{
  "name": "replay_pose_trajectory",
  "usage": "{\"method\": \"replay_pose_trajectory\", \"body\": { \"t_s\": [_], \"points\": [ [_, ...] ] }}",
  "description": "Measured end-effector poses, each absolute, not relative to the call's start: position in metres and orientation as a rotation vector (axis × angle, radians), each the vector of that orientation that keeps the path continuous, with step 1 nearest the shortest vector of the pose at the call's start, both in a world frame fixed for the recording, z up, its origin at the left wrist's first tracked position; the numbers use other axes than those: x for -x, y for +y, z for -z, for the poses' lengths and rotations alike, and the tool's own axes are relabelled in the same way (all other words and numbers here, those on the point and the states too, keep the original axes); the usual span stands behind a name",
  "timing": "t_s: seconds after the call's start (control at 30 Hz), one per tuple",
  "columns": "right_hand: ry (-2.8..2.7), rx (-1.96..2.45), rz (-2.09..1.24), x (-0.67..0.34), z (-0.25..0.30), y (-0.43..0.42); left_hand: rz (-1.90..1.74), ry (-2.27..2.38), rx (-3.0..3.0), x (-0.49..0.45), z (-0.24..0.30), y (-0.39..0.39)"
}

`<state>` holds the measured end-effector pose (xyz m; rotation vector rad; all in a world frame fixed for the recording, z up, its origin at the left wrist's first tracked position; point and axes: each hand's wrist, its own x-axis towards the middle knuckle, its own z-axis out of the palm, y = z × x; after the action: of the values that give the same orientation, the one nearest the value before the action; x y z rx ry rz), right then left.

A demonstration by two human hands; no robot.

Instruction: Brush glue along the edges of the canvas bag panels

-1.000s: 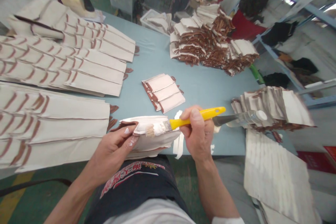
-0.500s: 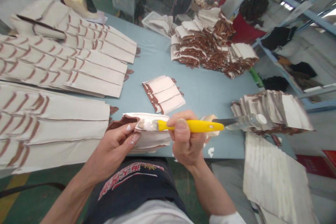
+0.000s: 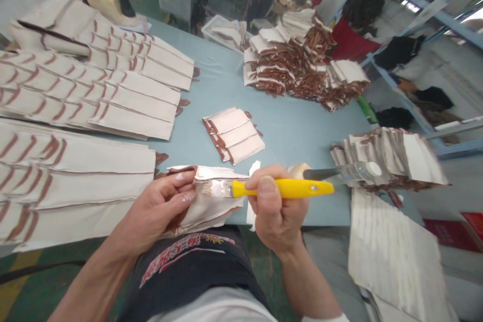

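Note:
My right hand [image 3: 277, 206] is closed around the yellow handle of a brush [image 3: 287, 188] held level, its white, glue-laden bristles resting on the top piece of a small stack of cream pieces with brown edging [image 3: 211, 196]. My left hand [image 3: 158, 209] grips that stack at its left end, fingers curled over the top and thumb side beneath, at the near edge of the light blue table [image 3: 294, 131]. A short fanned set of three cream pieces [image 3: 234, 133] lies just beyond.
Long overlapping rows of cream pieces [image 3: 94, 100] cover the table's left side. A tall heap of brown-edged pieces [image 3: 298, 60] sits at the back, another pile [image 3: 388, 156] at the right with a metal tool and jar [image 3: 350, 173]. Paper sheets [image 3: 392, 256] lie lower right.
The brush has swept left across the top piece and its handle has levelled out. My left hand has curled further over the stack, which has tilted down toward me.

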<state>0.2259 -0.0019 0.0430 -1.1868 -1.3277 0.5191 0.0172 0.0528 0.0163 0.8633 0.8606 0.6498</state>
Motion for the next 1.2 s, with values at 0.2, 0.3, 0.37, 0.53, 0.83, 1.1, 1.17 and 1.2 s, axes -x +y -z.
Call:
{"method": "replay_pose_trajectory", "body": {
  "t_s": [0.2,0.3,0.37,0.53,0.83,1.1,1.17,1.2],
  "points": [
    [-1.45,1.272,-0.229,-0.211,-0.033,0.004,-0.67,0.85,-0.892,-0.026,-0.013,0.045],
    [-1.444,1.271,-0.161,-0.201,-0.027,0.008,-0.716,0.862,-0.909,-0.033,-0.015,0.04],
    [-1.421,1.265,-0.145,-0.193,-0.022,0.013,-0.765,0.893,-0.946,-0.038,-0.015,0.039],
    [-1.124,1.23,-0.378,-0.187,-0.02,0.035,-0.84,0.98,-1.011,-0.04,-0.008,0.043],
    [-1.111,1.196,-0.466,-0.214,-0.033,0.026,-0.794,0.898,-0.816,-0.023,-0.005,0.047],
    [-1.083,1.196,-0.417,-0.201,-0.024,0.043,-0.784,0.962,-0.726,-0.026,-0.006,0.047],
    [-1.037,1.195,-0.395,-0.205,-0.032,0.037,-0.773,0.96,-0.749,-0.023,-0.006,0.048],
    [-1.059,1.204,-0.403,-0.207,-0.034,0.034,-0.764,0.958,-0.775,-0.023,-0.006,0.048]
  ]
}}
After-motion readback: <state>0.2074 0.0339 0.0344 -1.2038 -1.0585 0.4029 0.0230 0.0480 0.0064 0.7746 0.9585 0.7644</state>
